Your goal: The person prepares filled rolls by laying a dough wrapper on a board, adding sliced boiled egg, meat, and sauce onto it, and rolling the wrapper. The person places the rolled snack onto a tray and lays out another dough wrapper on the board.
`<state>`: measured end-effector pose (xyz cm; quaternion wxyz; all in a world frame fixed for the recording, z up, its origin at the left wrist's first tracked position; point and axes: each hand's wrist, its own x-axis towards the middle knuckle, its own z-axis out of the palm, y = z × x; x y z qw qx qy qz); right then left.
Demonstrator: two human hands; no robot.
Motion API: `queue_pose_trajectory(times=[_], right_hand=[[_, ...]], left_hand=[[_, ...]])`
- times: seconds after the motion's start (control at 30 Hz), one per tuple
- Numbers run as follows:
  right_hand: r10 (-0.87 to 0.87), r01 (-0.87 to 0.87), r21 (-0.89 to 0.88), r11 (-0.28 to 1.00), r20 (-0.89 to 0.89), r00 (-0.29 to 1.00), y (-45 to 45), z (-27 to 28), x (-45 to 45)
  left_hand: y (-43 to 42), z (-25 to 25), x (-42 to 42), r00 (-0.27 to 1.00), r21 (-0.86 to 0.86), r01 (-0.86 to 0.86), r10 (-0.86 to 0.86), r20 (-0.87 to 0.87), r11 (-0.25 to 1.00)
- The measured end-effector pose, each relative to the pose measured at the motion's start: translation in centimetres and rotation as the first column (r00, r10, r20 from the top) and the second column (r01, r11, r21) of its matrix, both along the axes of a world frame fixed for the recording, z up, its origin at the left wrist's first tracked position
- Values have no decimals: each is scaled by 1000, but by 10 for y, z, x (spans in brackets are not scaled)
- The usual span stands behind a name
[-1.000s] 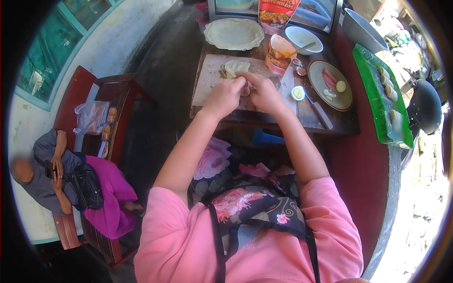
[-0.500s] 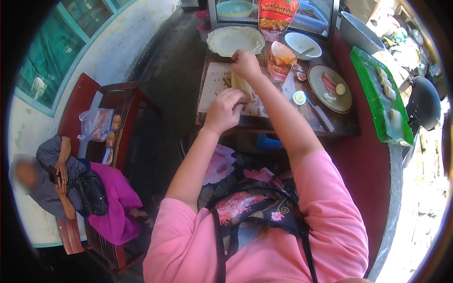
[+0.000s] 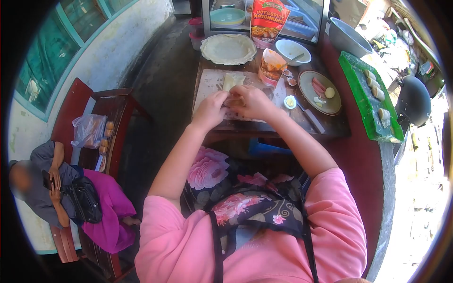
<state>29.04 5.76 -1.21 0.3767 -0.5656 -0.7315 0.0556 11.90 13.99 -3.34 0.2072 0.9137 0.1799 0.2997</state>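
A pale folded wrapper lies on the cutting board, its near end between my hands. My left hand and my right hand are side by side, fingers curled around that near end. The fingertips partly hide what they grip. Right of them sit a halved boiled egg and a knife. An opened packet with orange sauce stands just beyond my right hand. A stack of round wrappers lies behind the board.
At the right, a plate holds pink strips and egg; beyond it a green tray carries several rolls. A white bowl and a red mayonnaise pouch stand at the back. A person sits on the left bench with a phone.
My right hand has come back from the wrapper's far end to beside my left hand. Both hands now meet at its near end. The whole view has shifted slightly.
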Motion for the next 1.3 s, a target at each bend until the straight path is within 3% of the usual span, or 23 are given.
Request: queue_pose_trajectory(times=[0.07, 0.17, 0.27, 0.37, 0.47, 0.5, 0.57, 0.67, 0.77, 0.83, 0.87, 0.97, 1.07, 1.1, 1.17, 1.23, 1.3], right_hand=[[-2, -7, 140, 990, 66, 998, -1, -11, 3], [-34, 31, -34, 999, -92, 995, 12, -20, 16], [-34, 16, -170, 985, -106, 994, 26, -12, 30], [-108, 113, -97, 989, 57, 993, 43, -22, 37], [-206, 215, -120, 969, 81, 975, 58, -32, 40], [-217, 222, -39, 974, 101, 971, 52, -21, 36], [-240, 225, 122, 967, 135, 961, 35, -7, 22], [-114, 85, 144, 986, 210, 971, 26, -19, 9], [-178, 155, 130, 979, 193, 965, 36, -22, 14], [-175, 163, 73, 984, 222, 959, 50, -17, 23], [-172, 168, 39, 985, 233, 957, 57, -16, 28], [-194, 182, -246, 952, -26, 981, 80, -11, 40], [-248, 214, -206, 955, -157, 956, 73, -3, 28], [-284, 245, -209, 947, -187, 940, 63, 3, 17], [-211, 219, 31, 975, -155, 965, 41, 0, -5], [-26, 32, 64, 997, -91, 995, 14, 9, -13], [-54, 82, 177, 981, -159, 986, -26, 33, -10]], left_hand=[[12, 3, 2, 998, 43, 53, -51, -47, 998], [20, 5, 9, 998, -164, 62, -63, -3, 985], [41, 2, 19, 999, -411, 37, -49, -19, 911], [61, -4, 31, 995, -232, -73, 57, -76, 970], [76, -13, 43, 990, -198, -140, 130, -63, 970], [78, -13, 47, 990, -193, -137, 126, -67, 972], [84, -15, 54, 989, -183, -135, 122, -79, 974], [89, -17, 55, 981, -195, -170, 147, -126, 966], [61, -19, 51, 901, -450, -285, 396, 175, 846], [41, -19, 48, 808, -867, -11, 516, 286, 498], [32, -20, 46, 751, -951, 168, 591, 294, 260], [14, -9, 42, 743, -903, 424, 595, 306, -64], [29, -15, 45, 743, -798, 578, 518, 425, -174], [28, -7, 49, 725, -791, 595, 521, 452, -143], [9, 8, 43, 690, -775, 626, 522, 502, -83], [-4, 7, 37, 729, -819, 573, 475, 493, -28], [-9, -6, 29, 751, -832, 555, 441, 492, -18]])
